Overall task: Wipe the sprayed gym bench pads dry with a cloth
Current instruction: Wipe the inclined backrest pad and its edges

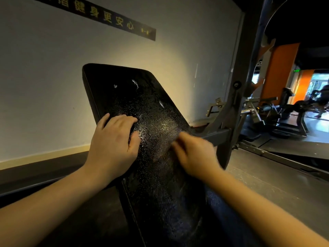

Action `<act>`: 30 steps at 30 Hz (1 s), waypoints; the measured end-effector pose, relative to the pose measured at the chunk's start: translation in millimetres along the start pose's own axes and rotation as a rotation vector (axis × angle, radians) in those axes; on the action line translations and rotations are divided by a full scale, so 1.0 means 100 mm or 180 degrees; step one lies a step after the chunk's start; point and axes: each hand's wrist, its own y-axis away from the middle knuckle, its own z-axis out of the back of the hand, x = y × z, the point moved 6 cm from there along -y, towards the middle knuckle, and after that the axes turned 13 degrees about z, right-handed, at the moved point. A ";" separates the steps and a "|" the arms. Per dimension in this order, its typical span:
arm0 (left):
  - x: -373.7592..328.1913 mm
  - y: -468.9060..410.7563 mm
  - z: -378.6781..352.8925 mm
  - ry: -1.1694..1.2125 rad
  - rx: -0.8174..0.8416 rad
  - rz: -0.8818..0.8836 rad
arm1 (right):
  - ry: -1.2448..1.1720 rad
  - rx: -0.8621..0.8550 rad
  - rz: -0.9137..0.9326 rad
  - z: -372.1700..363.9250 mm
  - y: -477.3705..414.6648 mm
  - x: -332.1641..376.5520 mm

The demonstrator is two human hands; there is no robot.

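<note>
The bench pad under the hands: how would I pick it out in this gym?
Find the pale wall with the dark strip of gold characters. In front of it, left of the grey steel upright, leans the bench pad: black, with rounded corners. Only it glistens with spray droplets.

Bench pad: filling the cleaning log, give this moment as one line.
black textured bench pad: inclined, wet | left hand: on pad, fingers curled | right hand: blurred, at pad | cloth: not discernible
</note>
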 end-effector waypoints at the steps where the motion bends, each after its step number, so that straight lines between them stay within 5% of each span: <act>1: 0.00 0.00 0.00 0.0008 -0.0012 -0.0004 | 0.0246 0.0036 -0.0357 -0.01 -0.14 -0.29; 5: 0.01 -0.02 0.01 0.0020 0.0016 0.0014 | 0.0346 0.0002 -0.0842 -0.08 -0.60 -0.43; 10: 0.01 -0.02 0.02 -0.0039 0.0077 0.0010 | -0.0432 -0.0127 0.0491 -0.02 -0.08 0.89; 12: 0.01 -0.01 0.03 -0.0014 0.0075 0.0018 | -0.0425 -0.0199 0.0638 0.04 0.23 0.83; 17: 0.00 -0.01 0.01 0.0001 0.0032 0.0041 | 0.0545 0.0066 -0.0785 0.01 -0.16 -0.52; 20: 0.01 -0.02 0.02 0.0061 0.0025 0.0057 | 0.0407 -0.0057 -0.1017 -0.10 -0.62 -0.50; 26: 0.04 -0.05 0.08 0.0284 0.0048 0.0130 | -0.0440 -0.0291 0.0587 -0.02 0.04 1.06; 30: 0.02 -0.02 0.06 0.0291 0.0067 0.0119 | 0.0148 -0.0302 0.0072 0.05 0.18 0.27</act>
